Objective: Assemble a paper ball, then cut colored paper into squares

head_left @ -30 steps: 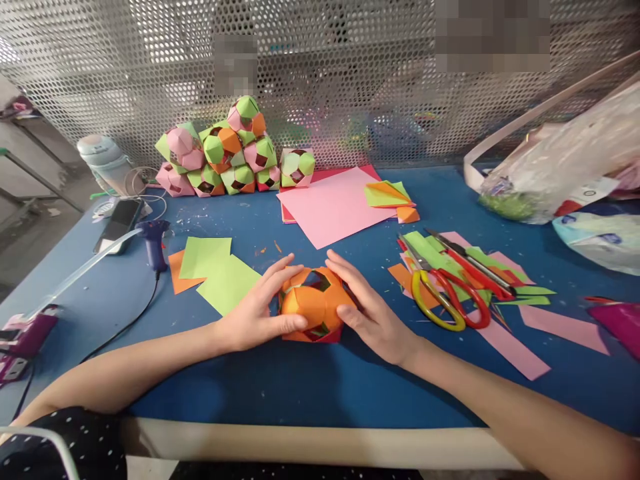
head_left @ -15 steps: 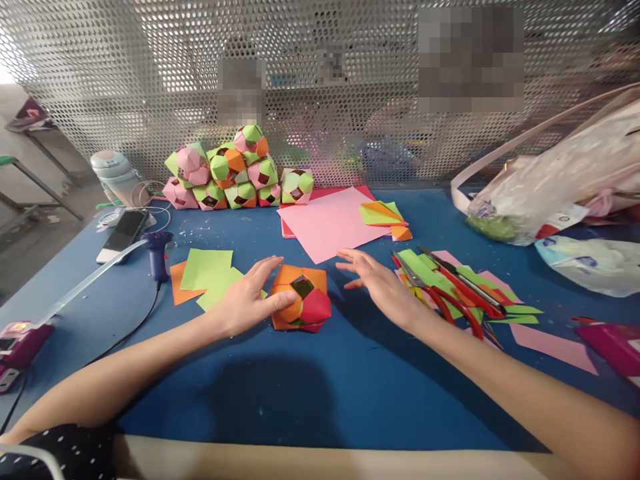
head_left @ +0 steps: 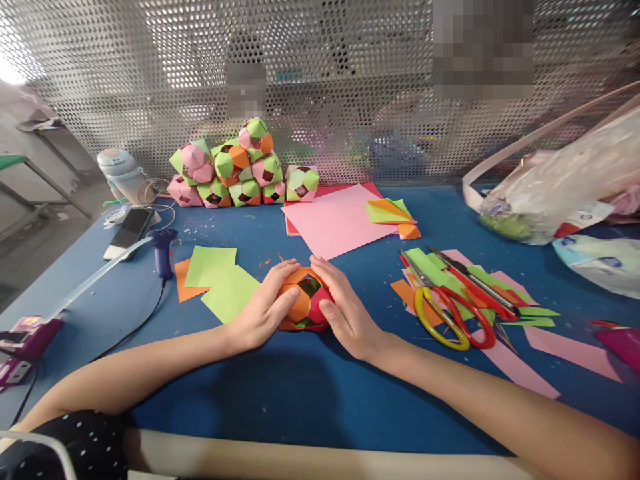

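Between my two hands sits a folded paper ball (head_left: 306,300) in orange and red, with dark openings and a bit of green low down. My left hand (head_left: 267,303) cups its left side, the thumb lying against an orange face. On the other side my right hand (head_left: 350,310) presses the red part with fingers and thumb. The ball rests on the blue table (head_left: 280,393). Left of my left hand lie green paper squares (head_left: 227,290) partly over an orange sheet (head_left: 185,283).
Several finished paper balls (head_left: 233,167) are stacked at the back. Pink sheets (head_left: 340,220) lie behind my hands. At right are scissors (head_left: 440,317) on paper scraps and a clear bag (head_left: 545,200). A glue gun (head_left: 163,253), phone (head_left: 130,230) and bottle (head_left: 120,173) stand left.
My right hand has moved left from beside the ball onto its right side. My left hand has closed in on the left side. The view has shifted slightly.
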### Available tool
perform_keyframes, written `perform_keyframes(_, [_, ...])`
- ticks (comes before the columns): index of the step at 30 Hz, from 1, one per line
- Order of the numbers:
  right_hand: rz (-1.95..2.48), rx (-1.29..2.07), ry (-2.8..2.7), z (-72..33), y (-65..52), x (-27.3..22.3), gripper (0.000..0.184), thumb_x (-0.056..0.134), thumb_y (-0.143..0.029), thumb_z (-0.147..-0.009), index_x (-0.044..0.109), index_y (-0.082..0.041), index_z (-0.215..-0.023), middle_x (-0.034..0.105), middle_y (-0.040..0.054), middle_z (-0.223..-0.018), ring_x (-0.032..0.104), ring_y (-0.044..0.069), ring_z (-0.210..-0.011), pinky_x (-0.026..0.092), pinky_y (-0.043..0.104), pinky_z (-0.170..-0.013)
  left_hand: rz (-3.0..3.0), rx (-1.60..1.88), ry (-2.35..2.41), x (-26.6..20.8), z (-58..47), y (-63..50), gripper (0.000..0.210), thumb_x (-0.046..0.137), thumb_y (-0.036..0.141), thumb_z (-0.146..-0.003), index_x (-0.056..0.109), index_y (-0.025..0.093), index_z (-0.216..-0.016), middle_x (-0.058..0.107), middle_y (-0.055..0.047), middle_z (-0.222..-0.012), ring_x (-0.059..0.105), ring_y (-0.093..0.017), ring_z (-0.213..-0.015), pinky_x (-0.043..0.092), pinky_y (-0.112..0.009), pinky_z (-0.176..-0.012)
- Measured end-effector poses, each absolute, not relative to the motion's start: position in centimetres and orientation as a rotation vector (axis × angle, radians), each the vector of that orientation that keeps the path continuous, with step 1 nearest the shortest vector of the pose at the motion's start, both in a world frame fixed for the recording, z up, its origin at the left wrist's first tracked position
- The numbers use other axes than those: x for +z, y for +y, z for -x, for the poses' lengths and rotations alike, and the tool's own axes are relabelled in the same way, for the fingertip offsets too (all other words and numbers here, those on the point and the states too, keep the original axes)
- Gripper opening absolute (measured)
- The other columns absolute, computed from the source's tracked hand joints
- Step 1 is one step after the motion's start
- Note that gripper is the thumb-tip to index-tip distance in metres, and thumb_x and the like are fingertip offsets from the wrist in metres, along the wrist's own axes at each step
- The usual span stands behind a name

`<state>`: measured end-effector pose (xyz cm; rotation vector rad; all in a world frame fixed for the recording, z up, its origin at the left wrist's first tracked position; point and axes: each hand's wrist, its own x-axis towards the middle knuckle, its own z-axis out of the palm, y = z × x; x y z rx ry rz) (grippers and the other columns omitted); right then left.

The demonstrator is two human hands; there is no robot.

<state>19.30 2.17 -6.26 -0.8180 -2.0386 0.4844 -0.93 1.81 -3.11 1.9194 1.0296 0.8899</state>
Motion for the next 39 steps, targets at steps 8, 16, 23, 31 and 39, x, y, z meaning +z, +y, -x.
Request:
perform_keyframes(8, [0.828, 0.548, -2.015, -20.2, 2.1, -6.0, 0.059, 0.037, -0.052, -0.098, 0.025, -0.030, -0.151, 0.028, 0.0107, -0.158, 0.023, 0.029, -0.146, 0.026, 0.057, -0.116, -1.834, 0.917, 0.988, -2.8, 1.7, 1.8, 0.055, 0.037, 0.054, -0.098, 0.036, 0.027, -0.146, 0.020, -0.006, -0.161, 0.016, -0.025, -0.149, 0.017, -0.045, -0.123])
perform_keyframes(16, [0.918, 0.697, -1.890, -19.8, 1.3, -7.4, 0.058, 0.033, -0.047, -0.100, 0.017, -0.032, -0.154, 0.017, 0.0059, -0.162, 0.017, 0.024, -0.149, 0.022, 0.051, -0.120, -1.756, 1.000, 1.011, -3.9, 0.8, 1.0, 0.055, 0.031, 0.053, -0.100, 0.034, 0.024, -0.147, 0.022, -0.006, -0.161, 0.018, -0.022, -0.149, 0.015, -0.041, -0.124])
perform_keyframes(23, [0.969, 0.746, -1.693, -18.3, 2.3, -5.8, 0.051, 0.032, -0.046, -0.100, 0.031, -0.029, -0.149, 0.028, 0.0055, -0.159, 0.023, 0.020, -0.147, 0.020, 0.048, -0.121, -1.641, 1.066, 1.124, -2.9, -0.8, 1.6, 0.055, 0.027, 0.053, -0.100, 0.036, 0.021, -0.144, 0.036, -0.007, -0.154, 0.031, -0.021, -0.144, 0.023, -0.038, -0.122])
perform_keyframes(31, [1.003, 0.922, -1.450, -18.6, 4.2, -6.4, 0.063, 0.040, -0.059, -0.094, 0.034, -0.027, -0.148, 0.031, 0.0068, -0.158, 0.029, 0.025, -0.145, 0.024, 0.049, -0.119, -1.572, 1.087, 1.180, -3.1, -0.4, 3.1, 0.057, 0.032, 0.056, -0.098, 0.034, 0.025, -0.146, 0.028, -0.006, -0.159, 0.022, -0.023, -0.148, 0.017, -0.043, -0.124])
perform_keyframes(39, [1.101, 0.969, -1.388, -17.0, 3.6, -7.0, 0.054, 0.034, -0.056, -0.097, 0.044, -0.027, -0.142, 0.042, 0.0062, -0.152, 0.036, 0.024, -0.141, 0.027, 0.049, -0.118, -1.440, 1.115, 1.164, -3.5, -2.2, 2.4, 0.050, 0.030, 0.046, -0.101, 0.035, 0.021, -0.143, 0.037, -0.007, -0.154, 0.033, -0.018, -0.144, 0.024, -0.036, -0.121])
